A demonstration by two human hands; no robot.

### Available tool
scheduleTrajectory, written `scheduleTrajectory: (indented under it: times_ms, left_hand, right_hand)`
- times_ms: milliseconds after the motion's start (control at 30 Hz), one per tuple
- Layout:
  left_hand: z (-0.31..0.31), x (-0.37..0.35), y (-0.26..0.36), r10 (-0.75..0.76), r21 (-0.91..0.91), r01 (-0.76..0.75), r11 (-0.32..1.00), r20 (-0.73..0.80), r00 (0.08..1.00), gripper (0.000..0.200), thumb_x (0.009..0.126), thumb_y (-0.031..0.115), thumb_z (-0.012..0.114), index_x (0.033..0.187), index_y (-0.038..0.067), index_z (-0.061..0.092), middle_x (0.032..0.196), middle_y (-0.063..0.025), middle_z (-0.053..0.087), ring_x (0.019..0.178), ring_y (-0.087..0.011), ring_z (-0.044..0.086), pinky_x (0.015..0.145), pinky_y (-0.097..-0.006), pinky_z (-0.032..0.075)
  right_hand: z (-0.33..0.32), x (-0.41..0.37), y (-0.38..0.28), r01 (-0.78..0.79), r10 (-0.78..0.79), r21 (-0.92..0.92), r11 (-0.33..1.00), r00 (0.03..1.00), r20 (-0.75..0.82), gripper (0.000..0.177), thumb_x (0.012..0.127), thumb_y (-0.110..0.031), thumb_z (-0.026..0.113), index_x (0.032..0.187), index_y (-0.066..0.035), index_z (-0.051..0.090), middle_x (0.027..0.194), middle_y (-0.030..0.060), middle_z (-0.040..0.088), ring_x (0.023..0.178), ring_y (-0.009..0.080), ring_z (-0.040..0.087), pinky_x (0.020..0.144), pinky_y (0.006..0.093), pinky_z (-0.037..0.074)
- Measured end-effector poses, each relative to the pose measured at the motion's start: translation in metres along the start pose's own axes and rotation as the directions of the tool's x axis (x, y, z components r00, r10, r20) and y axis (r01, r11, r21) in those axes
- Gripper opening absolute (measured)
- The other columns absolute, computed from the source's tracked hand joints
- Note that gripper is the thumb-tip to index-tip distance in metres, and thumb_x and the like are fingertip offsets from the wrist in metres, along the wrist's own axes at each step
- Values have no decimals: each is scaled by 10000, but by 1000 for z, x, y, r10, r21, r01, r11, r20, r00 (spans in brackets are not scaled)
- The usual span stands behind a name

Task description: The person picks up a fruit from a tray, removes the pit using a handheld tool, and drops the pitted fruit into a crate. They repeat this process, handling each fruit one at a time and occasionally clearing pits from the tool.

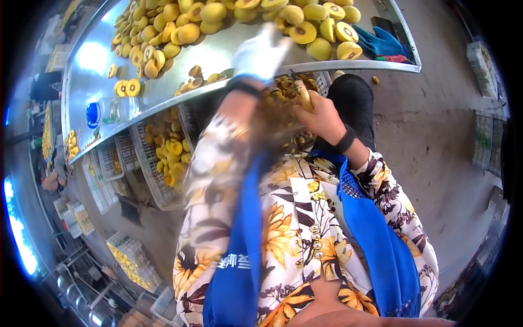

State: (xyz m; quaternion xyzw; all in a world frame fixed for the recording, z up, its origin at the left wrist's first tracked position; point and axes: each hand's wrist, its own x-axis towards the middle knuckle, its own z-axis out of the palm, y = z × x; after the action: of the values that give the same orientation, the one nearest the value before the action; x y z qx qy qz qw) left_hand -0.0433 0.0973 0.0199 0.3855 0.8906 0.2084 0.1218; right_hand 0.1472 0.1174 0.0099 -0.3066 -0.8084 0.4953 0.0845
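My left hand [261, 54], in a white glove and blurred by motion, is raised at the front edge of the metal table [92, 82], just below a heap of whole yellow fruit [180, 24]. Whether it holds anything I cannot tell. My bare right hand [318, 114], with a black band at the wrist, is closed on a small tool with a tan handle [303, 95], held over a crate of fruit pieces [283, 87] under the table edge. Halved, pitted fruit [327, 32] lies on the table beyond it.
A plastic water bottle with a blue cap [111, 110] lies on the table at left. Blue gloves [384, 42] rest at the table's right end. White crates of yellow fruit halves [163, 155] stand under the table, with more crates [131, 261] on the floor.
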Motion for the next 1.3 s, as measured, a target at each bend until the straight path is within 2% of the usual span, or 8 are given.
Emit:
scheduleTrajectory:
  times_ms: [333,400,633,733,800,833,900,1300]
  left_hand:
    - [62,77,2,122,-224,-102,969,80,989,310,752,366,573,904,128,701,971,-102,663,920,-285,617,821,-354,483]
    - [35,45,-8,107,-371,-120,921,-54,993,334,676,390,641,898,150,706,956,-110,664,890,-266,625,805,-344,490]
    - [37,-91,-9,193,-693,-343,635,-288,938,247,713,114,657,961,120,666,1057,-149,566,929,-294,601,836,-325,488]
    - [-15,-126,-20,221,-661,-418,623,-364,905,474,733,105,650,1188,56,526,1122,-162,548,1016,-264,572,852,-314,472]
    - [1,-119,-32,-169,-979,13,-204,48,984,336,831,132,590,1147,31,540,1117,-138,562,970,-256,585,845,-312,471]
    - [0,-123,-35,-174,-996,-43,82,-57,983,294,885,195,536,1124,25,544,1086,-122,575,936,-232,588,834,-308,471]
    - [5,-114,-43,-199,-874,240,-421,348,916,418,967,400,386,1031,31,573,961,-78,609,845,-185,594,782,-295,481]
    - [9,-114,-39,-412,-948,-36,-317,104,905,341,928,349,521,890,15,576,786,-73,599,673,-147,594,597,-256,499]
  right_hand:
    - [-14,1,9,-124,138,64,990,939,-315,184,810,-153,610,939,-22,600,719,124,627,585,198,609,552,293,477]
    - [-15,14,-6,-147,246,331,932,928,-281,217,867,-155,577,1044,-35,545,714,40,617,423,45,434,377,186,330]
    - [-7,23,3,-70,61,664,745,997,36,338,951,-292,488,1142,-14,503,719,41,592,402,50,392,378,192,338]
    - [19,28,0,-43,62,569,821,998,-15,305,925,-301,529,1076,-39,572,733,19,584,461,56,472,402,197,353]
    - [28,29,-16,-88,77,343,935,996,46,313,880,-303,586,1053,-42,588,755,96,632,510,157,573,446,266,425]
    - [37,29,-21,12,-13,202,979,1000,5,323,859,-309,604,1038,-42,578,749,148,624,569,246,583,500,323,446]
    - [50,29,-28,203,-205,-100,974,978,-20,349,816,-323,640,1008,-43,559,736,252,608,688,425,603,607,439,488]
    - [44,0,-24,298,-255,-307,904,951,173,289,839,-236,606,872,-14,423,683,249,564,676,452,550,571,493,430]
